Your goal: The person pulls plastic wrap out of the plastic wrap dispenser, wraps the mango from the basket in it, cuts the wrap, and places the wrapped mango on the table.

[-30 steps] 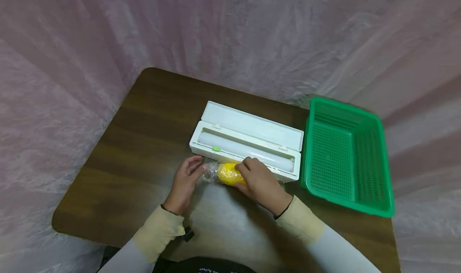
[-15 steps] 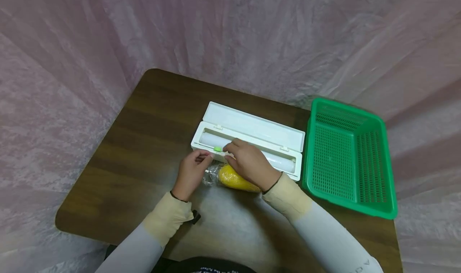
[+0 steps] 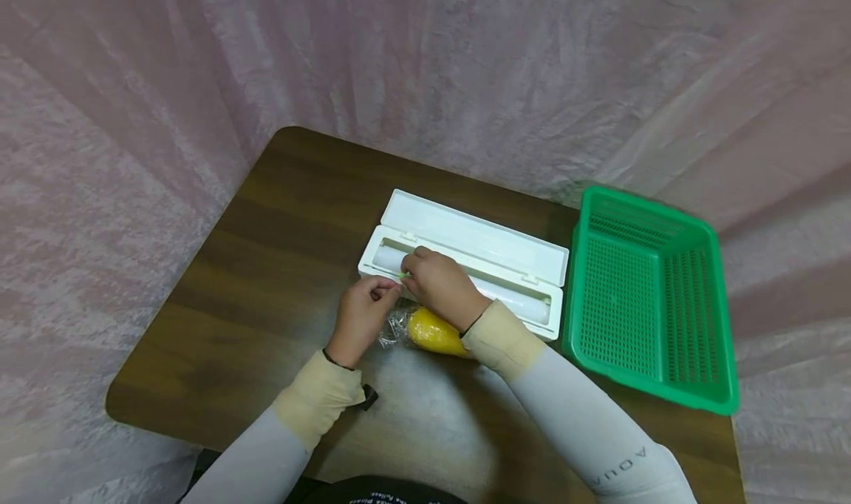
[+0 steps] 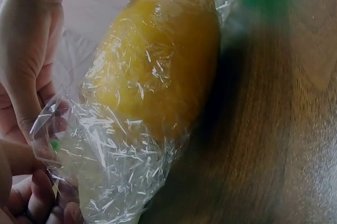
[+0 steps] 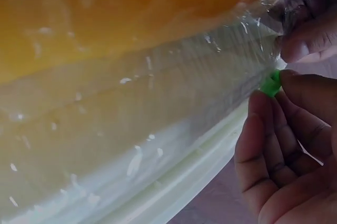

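Observation:
A white cling film dispenser lies with its lid back and a pale roll inside. Along its near edge, my right hand pinches the small green cutter slider between thumb and fingers. Close beside it, my left hand pinches the edge of the clear cling film at the dispenser's left end. In front of the dispenser is a yellow, rounded, oblong thing wrapped in that film; its exact kind is unclear. My right wrist hides its right end in the head view.
A green plastic basket stands right of the dispenser, close against it. Everything rests on a brown wooden table with rounded left corners. Pinkish cloth hangs behind.
My right hand has let go of the yellow thing, moved up and left to the dispenser and taken the green slider. My left hand has risen slightly toward the dispenser's edge.

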Motion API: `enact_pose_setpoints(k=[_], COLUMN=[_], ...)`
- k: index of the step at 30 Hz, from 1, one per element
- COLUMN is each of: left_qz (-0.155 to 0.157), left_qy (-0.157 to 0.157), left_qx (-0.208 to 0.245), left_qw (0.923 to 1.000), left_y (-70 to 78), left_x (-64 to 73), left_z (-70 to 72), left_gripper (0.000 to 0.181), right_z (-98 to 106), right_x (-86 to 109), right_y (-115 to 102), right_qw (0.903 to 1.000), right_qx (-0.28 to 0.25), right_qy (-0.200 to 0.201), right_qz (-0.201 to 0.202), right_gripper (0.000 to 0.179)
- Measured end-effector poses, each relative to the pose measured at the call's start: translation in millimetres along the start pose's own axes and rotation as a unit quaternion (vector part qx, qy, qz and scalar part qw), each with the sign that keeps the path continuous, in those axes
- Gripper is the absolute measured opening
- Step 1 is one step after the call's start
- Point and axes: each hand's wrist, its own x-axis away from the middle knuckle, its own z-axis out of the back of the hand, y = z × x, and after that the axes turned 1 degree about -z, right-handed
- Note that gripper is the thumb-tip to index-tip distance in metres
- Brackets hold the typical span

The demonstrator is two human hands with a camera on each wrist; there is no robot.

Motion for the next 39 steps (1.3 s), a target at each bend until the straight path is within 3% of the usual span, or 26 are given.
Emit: enact_pose_setpoints(k=[13, 29, 34, 39], left_qz=[-0.034, -0.035, -0.019, 0.023], left_qy=[0.022, 0.038, 0.026, -0.020], left_qx=[-0.003, 0.015, 0.027, 0.053], left_qw=[0.9992, 0.9985, 0.9991, 0.9981], left_y=[1.7, 0.1, -1.1, 0.6], left_x=[4.1, 5.1, 4.8, 5.0], left_z=[-5.5, -6.9, -5.3, -1.4], left_gripper=[0.013, 0.009, 0.011, 0.015], right_z=[-5.3, -4.0, -3.5, -3.5], right_x=[9.5, 9.8, 9.3, 9.5], right_y=[4.9, 3.6, 2.9, 2.4], right_qw=[0.9990, 0.9995, 0.9995, 0.9994], right_qx=[0.019, 0.017, 0.019, 0.018], right_qy=[0.031, 0.008, 0.002, 0.006], right_qz=[0.025, 0.025, 0.025, 0.027], right_gripper=[0.012, 0.006, 0.006, 0.008])
